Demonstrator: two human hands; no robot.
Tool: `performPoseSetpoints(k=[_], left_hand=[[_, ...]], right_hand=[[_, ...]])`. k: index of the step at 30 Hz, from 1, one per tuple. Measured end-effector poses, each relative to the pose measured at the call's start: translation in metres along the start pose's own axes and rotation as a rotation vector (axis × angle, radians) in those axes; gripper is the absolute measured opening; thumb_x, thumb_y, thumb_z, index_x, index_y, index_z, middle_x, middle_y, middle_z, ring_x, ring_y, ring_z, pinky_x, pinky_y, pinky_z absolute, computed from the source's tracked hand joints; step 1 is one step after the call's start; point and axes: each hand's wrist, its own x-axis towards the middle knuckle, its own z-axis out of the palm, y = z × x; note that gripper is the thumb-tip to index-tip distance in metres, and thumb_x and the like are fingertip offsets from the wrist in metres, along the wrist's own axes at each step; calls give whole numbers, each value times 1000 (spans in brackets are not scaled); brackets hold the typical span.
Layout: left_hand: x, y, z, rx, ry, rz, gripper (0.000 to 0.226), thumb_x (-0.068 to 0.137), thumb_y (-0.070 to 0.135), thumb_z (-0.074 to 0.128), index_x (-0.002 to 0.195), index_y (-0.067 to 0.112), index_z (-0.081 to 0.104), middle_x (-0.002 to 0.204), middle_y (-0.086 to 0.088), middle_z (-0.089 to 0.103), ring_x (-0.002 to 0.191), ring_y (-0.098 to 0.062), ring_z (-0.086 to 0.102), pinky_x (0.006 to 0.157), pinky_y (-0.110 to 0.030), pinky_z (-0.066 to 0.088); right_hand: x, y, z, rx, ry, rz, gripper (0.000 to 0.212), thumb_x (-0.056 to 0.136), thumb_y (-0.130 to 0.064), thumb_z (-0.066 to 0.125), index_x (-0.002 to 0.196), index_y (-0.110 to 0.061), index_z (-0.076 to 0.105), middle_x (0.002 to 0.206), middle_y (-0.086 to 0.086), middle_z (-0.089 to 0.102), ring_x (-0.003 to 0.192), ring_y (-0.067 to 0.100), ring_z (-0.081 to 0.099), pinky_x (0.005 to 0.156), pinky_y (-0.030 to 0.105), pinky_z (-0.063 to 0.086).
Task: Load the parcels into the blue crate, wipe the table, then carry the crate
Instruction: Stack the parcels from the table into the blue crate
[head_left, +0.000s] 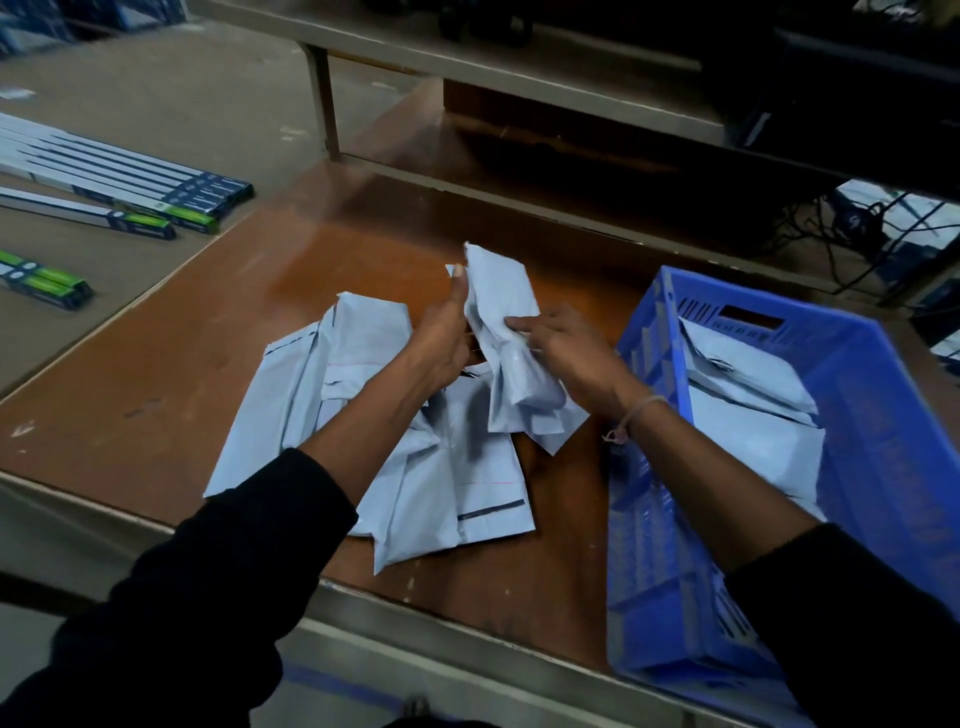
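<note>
A grey poly mailer parcel (501, 332) is lifted above the pile of parcels (415, 467) on the brown counter (182, 364). The left hand (441, 338) grips its left edge, fingers curled, and the right hand (566, 348) pinches its right side. The blue crate (893, 415), just to the right, already holds several parcels (753, 415). Long boxed tubes (130, 187) lie on the floor, far left.

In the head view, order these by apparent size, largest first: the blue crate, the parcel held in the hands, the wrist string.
1. blue crate, though nearness inflates it
2. held parcel
3. wrist string
</note>
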Motion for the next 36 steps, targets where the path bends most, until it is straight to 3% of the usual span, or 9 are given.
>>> performPoseSetpoints(k=[4,9,14,17,20,22,26,31,36], left_hand=[[0,3,3,96,-70,78,37,97,32,69,119,2,69,109,-13,77,103,-33,74,94,-50,59],[-4,8,12,335,-95,124,30,93,15,72,120,2,66,110,-15,75,93,-28,75,81,-41,63],[-23,26,25,692,-232,327,28,98,19,66,124,8,66,111,-3,74,94,-14,73,80,-27,58],[-39,41,40,875,-392,378,31,100,22,65,128,10,64,119,-7,73,105,-20,72,85,-39,59],[-53,52,63,1066,-562,464,27,102,21,62,128,13,65,122,-5,72,110,-17,69,90,-37,58],[-62,58,80,1178,-616,508,27,102,25,61,128,20,65,123,2,71,115,-16,67,93,-35,56],[-72,59,113,1315,-613,575,29,104,36,57,125,19,66,119,4,70,110,-13,65,94,-37,53],[-78,52,148,1463,-480,526,50,82,70,68,109,28,68,103,11,71,95,-9,67,83,-35,54],[-80,28,194,1457,-477,537,53,73,71,76,100,25,70,95,6,72,87,-14,65,75,-37,51]], right_hand=[[-8,7,-10,282,-18,16,39,88,-18,47,102,-37,78,127,1,65,119,19,60,107,43,47],[-38,-4,-31,214,-10,-75,42,90,9,43,115,-5,74,118,5,56,110,13,56,94,12,44],[-57,10,-69,-33,309,-258,32,80,-7,62,107,-17,75,109,3,58,105,18,59,95,26,46],[-64,18,-98,-242,451,-216,71,71,-33,80,136,-17,53,130,10,47,120,26,43,96,28,32],[-76,21,-128,-90,323,-225,93,68,-34,89,146,-18,41,141,2,48,127,14,45,99,24,37],[-84,27,-142,138,178,-204,80,69,-27,90,138,-21,50,130,-7,60,116,1,58,96,25,51],[-94,50,-160,318,207,-159,50,74,-23,87,116,-11,64,110,4,73,102,20,70,88,46,58],[-120,85,-193,414,299,-50,41,82,-18,79,117,-2,63,106,9,73,90,17,72,76,35,58],[-154,130,-230,264,406,163,43,84,-22,77,117,-9,52,105,19,68,76,23,64,49,22,49]])
